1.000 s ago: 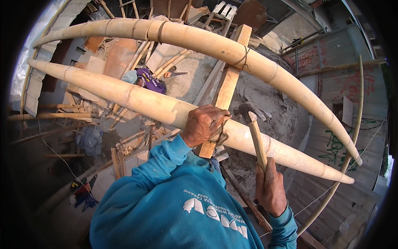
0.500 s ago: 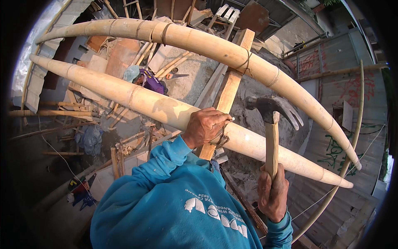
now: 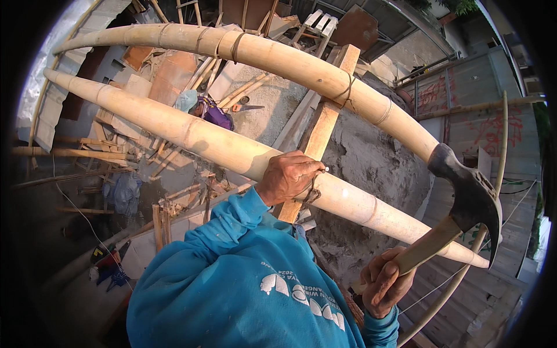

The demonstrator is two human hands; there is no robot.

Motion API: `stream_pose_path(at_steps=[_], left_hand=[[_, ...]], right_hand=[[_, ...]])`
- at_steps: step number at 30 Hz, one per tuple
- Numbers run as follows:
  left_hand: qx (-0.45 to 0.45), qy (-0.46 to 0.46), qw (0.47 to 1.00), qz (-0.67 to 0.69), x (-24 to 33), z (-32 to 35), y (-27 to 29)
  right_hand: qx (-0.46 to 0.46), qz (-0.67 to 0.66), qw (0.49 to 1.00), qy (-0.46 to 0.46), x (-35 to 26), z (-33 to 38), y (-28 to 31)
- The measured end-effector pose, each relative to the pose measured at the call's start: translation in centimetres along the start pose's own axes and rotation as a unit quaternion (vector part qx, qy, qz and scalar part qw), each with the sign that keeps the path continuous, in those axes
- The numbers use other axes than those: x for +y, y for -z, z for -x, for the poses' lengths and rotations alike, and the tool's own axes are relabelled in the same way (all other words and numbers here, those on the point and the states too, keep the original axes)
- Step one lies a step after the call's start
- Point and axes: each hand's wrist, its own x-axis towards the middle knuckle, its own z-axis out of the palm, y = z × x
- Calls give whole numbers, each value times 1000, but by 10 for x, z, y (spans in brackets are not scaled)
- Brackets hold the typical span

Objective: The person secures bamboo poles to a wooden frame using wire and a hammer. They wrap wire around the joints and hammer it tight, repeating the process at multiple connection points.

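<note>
My left hand [image 3: 287, 177] rests on the lower thick bamboo pole [image 3: 191, 136] where a wooden plank [image 3: 325, 122] crosses it, and pinches a small nail [image 3: 324, 169] against the plank. Wire ties wrap that joint. My right hand [image 3: 380, 284] grips the wooden handle of a claw hammer [image 3: 470, 194], whose dark head is raised high at the right, apart from the poles. A second thick bamboo pole [image 3: 290, 61] arches above, tied to the same plank.
Far below, a person in a teal cap and purple top [image 3: 203, 110] crouches among planks and bamboo offcuts, with a hand saw [image 3: 246, 107] nearby. A grey sand heap [image 3: 365, 168] lies under the poles. A thin bamboo pole [image 3: 502, 151] curves past a painted wall on the right.
The hammer has swung up and out to the right, away from the plank joint. My left hand has stayed on the joint with the nail.
</note>
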Motion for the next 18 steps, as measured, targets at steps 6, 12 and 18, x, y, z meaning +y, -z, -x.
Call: stream_pose_path(at_steps=[6, 12, 18], left_hand=[[-14, -10, 1000, -17, 6, -3, 0], [3, -15, 1000, -10, -3, -1, 0], [-39, -10, 999, -18, 1, -3, 1]], right_hand=[[-151, 274, 950, -10, 50, -15, -4], [-41, -28, 998, -36, 19, 0, 2], [-156, 277, 948, 1, 57, -23, 3]])
